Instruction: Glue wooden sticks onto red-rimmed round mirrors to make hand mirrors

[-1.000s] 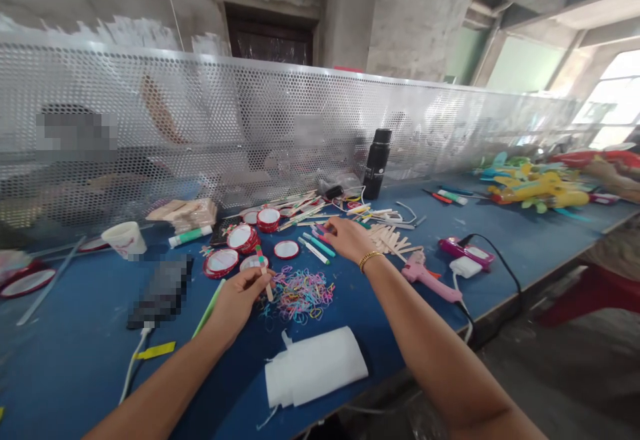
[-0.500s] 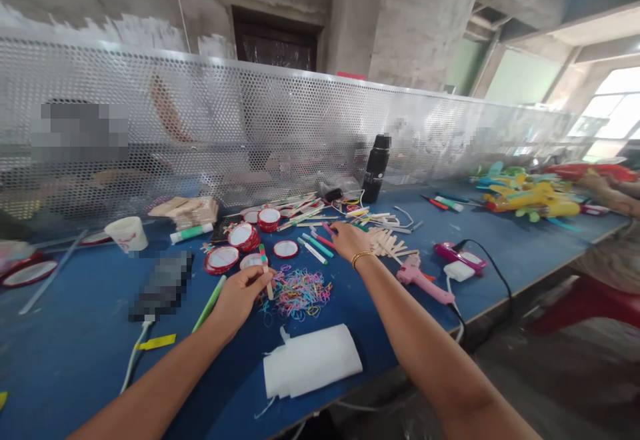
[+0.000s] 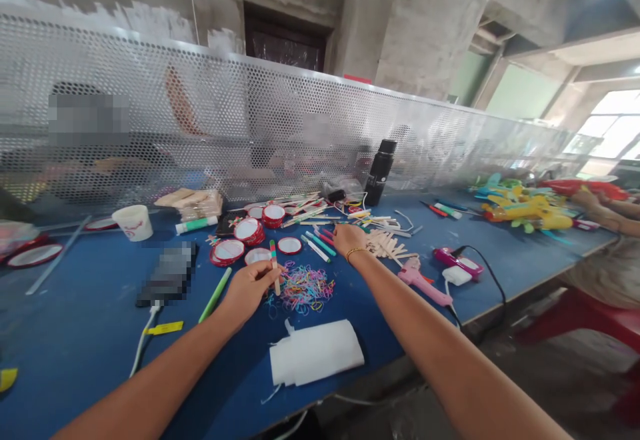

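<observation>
My left hand (image 3: 255,287) pinches an upright wooden craft stick (image 3: 277,281) whose upper part is coloured in red and green bands. Beside the stick lies a loose heap of small coloured rubber bands (image 3: 307,287). Over the row of markers, my right hand (image 3: 349,240) has its fingers closed at the end of a pink marker (image 3: 328,234); its fingertips are partly hidden. Next to that marker lie a teal marker (image 3: 325,247) and a white marker with a green tip (image 3: 316,249). Plain wooden sticks (image 3: 385,243) are spread just right of the right hand.
Rolls of red-edged tape (image 3: 249,230) stand behind the left hand. A pink glue gun (image 3: 425,283) with a cord lies at right, a white cloth pouch (image 3: 317,353) in front. A black bottle (image 3: 380,173) and a paper cup (image 3: 133,222) stand near the perforated metal screen (image 3: 280,120).
The pink marker at my right hand now lies lower, close alongside the other markers. My left hand still holds the stick. The whole view has shifted slightly.
</observation>
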{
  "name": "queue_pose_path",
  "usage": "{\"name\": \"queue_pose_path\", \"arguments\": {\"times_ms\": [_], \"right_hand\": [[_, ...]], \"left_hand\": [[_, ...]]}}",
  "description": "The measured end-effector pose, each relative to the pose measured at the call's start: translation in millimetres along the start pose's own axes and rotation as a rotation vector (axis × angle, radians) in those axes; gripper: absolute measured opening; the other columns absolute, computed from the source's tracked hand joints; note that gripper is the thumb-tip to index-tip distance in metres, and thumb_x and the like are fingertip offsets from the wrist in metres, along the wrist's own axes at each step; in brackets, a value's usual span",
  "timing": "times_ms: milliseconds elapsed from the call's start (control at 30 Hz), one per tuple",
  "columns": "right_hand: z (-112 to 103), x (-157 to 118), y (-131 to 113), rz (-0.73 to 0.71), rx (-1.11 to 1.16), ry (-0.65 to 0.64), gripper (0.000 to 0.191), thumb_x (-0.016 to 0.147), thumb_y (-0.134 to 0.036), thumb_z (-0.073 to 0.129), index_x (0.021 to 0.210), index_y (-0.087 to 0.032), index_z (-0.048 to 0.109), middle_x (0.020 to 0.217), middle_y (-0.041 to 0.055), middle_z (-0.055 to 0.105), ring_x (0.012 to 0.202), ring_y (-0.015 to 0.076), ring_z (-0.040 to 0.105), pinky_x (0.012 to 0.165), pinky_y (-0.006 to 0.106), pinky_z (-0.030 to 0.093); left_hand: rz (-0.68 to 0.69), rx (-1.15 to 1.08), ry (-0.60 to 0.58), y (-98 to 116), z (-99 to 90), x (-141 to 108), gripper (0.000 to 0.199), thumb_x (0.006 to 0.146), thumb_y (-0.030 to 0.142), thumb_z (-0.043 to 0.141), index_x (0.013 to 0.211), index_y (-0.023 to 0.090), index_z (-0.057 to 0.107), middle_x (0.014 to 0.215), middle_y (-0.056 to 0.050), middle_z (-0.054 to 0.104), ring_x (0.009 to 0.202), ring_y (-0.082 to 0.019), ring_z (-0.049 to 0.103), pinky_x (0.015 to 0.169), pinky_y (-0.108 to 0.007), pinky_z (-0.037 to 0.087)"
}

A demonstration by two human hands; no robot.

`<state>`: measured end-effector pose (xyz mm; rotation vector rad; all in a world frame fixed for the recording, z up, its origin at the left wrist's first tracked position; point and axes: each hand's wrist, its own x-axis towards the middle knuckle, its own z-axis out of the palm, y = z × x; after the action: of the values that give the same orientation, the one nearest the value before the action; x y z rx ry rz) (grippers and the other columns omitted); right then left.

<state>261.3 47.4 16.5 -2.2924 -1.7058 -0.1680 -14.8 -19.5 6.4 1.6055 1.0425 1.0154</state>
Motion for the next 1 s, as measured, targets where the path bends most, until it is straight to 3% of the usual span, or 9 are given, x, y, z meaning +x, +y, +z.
{"name": "queue_pose_path", "arguments": {"times_ms": [267,433,567,633,733,867,1000], "right_hand": [[2.9,4.5,-7.1,-0.038,-0.005,0.003,0.023,0.087,-0.025,0.055,0.097,-0.023,0.076,0.103,0.0116,0.074,0.099,0.0240,0.067,0.083,0.031,0.046],[2.4,6.3,-13.0,-0.052,0.029,0.017,0.024,0.086,-0.026,0.055,0.094,-0.018,0.076,0.101,0.0144,0.074,0.098,0.0256,0.067,0.082,0.032,0.046],[-6.5,-2.2,-19.9,-0.091,0.109,0.068,0.027,0.089,-0.029,0.053,0.100,-0.017,0.075,0.106,0.0156,0.072,0.102,0.0274,0.064,0.085,0.035,0.045],[-13.9,-10.9,-27.2,-0.142,0.171,0.074,0.027,0.090,-0.032,0.052,0.099,-0.019,0.074,0.106,0.0113,0.073,0.102,0.0240,0.064,0.086,0.032,0.045],[-22.4,-28.1,-43.3,-0.286,0.352,0.003,0.027,0.092,-0.038,0.051,0.099,-0.025,0.073,0.098,0.0005,0.074,0.091,0.0147,0.066,0.079,0.023,0.047],[-22.4,-55.5,-64.7,-0.513,1.001,-0.275,0.024,0.086,-0.036,0.060,0.091,-0.016,0.073,0.095,0.0044,0.074,0.090,0.0155,0.066,0.082,0.026,0.049],[-17.6,-80.7,-75.0,-0.574,1.202,-0.321,0.025,0.086,-0.038,0.060,0.088,-0.016,0.071,0.088,0.0040,0.071,0.082,0.0140,0.062,0.077,0.026,0.048]], "left_hand": [[0.003,-0.034,-0.010,0.1,0.7,0.5,0.037,0.067,0.054,0.068,0.077,0.019,0.072,0.064,-0.001,0.065,0.055,-0.015,0.054,0.052,-0.025,0.038],[-0.004,-0.060,-0.022,-3.4,1.1,1.1,0.035,0.068,0.051,0.068,0.079,0.018,0.072,0.065,-0.002,0.066,0.055,-0.016,0.054,0.051,-0.025,0.037],[-0.029,-0.061,-0.010,1.0,3.1,-0.5,0.036,0.065,0.053,0.069,0.077,0.019,0.072,0.064,-0.001,0.066,0.053,-0.014,0.052,0.049,-0.024,0.034],[-0.036,-0.070,-0.012,4.8,4.3,-2.2,0.036,0.063,0.053,0.071,0.074,0.019,0.071,0.061,0.000,0.064,0.050,-0.013,0.048,0.047,-0.023,0.033],[-0.034,-0.112,-0.005,11.5,6.1,-5.6,0.036,0.061,0.053,0.074,0.071,0.018,0.071,0.058,0.001,0.062,0.049,-0.011,0.044,0.046,-0.023,0.033],[-0.035,-0.186,0.044,20.6,7.9,-10.2,0.039,0.060,0.053,0.078,0.073,0.017,0.071,0.068,-0.001,0.065,0.058,-0.012,0.051,0.052,-0.022,0.039],[-0.058,-0.235,0.157,24.4,8.4,-12.6,0.045,0.055,0.055,0.080,0.074,0.016,0.069,0.072,-0.001,0.063,0.066,-0.014,0.055,0.056,-0.024,0.044]]}}
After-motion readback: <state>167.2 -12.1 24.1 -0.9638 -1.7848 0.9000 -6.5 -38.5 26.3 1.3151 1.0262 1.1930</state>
